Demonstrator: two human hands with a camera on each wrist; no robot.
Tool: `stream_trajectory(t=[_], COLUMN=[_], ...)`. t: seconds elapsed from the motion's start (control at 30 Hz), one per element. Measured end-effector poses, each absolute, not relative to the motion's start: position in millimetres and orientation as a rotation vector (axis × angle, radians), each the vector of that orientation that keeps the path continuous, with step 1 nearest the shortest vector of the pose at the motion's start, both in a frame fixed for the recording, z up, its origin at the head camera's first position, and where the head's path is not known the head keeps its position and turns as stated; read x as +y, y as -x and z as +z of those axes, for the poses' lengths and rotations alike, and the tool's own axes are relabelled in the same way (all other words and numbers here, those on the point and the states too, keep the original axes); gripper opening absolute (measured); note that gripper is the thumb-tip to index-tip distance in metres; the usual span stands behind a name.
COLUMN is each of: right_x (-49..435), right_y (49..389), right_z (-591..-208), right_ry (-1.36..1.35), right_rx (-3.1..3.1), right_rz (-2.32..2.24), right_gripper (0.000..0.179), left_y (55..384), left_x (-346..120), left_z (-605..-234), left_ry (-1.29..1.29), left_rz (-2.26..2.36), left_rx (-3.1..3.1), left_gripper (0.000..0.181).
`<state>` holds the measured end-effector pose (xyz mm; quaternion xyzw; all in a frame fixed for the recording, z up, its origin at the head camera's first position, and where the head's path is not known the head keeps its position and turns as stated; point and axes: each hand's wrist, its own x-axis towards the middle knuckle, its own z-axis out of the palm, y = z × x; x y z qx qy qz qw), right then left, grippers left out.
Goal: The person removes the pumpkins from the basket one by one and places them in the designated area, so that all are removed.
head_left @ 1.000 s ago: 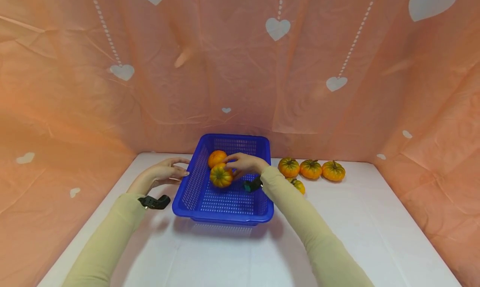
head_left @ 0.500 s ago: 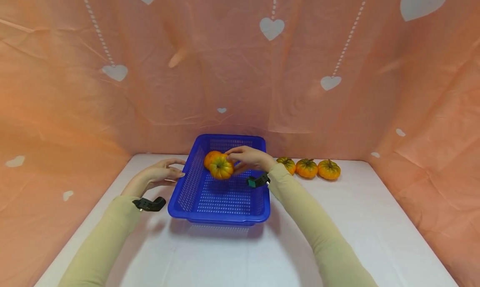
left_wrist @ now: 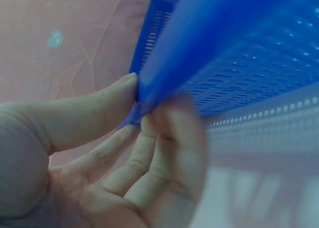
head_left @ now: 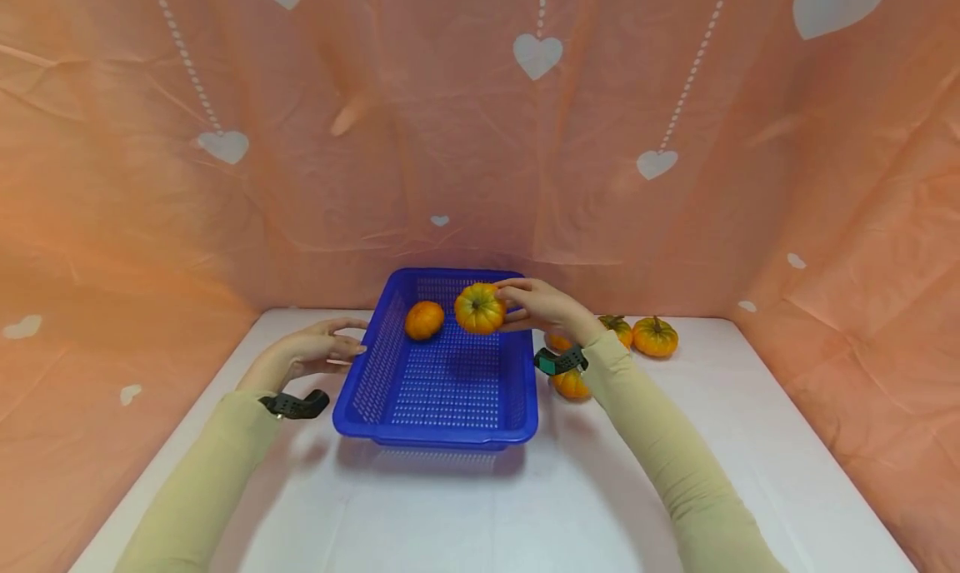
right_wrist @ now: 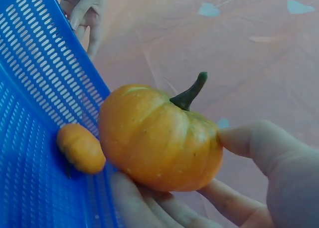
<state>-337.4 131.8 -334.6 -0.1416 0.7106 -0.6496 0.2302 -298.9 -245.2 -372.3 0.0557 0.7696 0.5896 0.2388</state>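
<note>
My right hand (head_left: 542,308) grips a small orange-green pumpkin (head_left: 480,308) above the blue basket, near its right rim. In the right wrist view this pumpkin (right_wrist: 162,138) shows its dark green stem, with thumb and fingers around its sides. A second, oranger pumpkin (head_left: 424,320) lies in the basket, towards the back left. My left hand (head_left: 310,354) is at the left side of the blue perforated basket (head_left: 438,433). The left wrist view shows the thumb and fingers of this hand (left_wrist: 119,153) pinching the basket's rim (left_wrist: 169,58).
More pumpkins stand right of the basket: one at the far right (head_left: 656,337), another beside it (head_left: 617,330), and one nearer the front (head_left: 572,384), partly behind the right wrist. The white table (head_left: 420,515) ends at a peach curtain with hearts (head_left: 480,181).
My right hand has lifted the pumpkin from beside the other one in the basket and carried it up and right. The left hand stays at the basket's left rim.
</note>
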Motion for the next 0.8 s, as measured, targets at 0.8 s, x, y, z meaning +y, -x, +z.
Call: stream_trajectory(t=[0.8], right_x=[248], right_y=[302], right_z=[-337], right_ry=[0.197], right_rx=[1.982], right_rz=[-1.950], right_gripper=[0.059], left_y=[312], left_x=[-243], left_z=[-373], left_ry=[-0.121], left_rz=[1.665], left_rx=[2.086], left_gripper=[0.063])
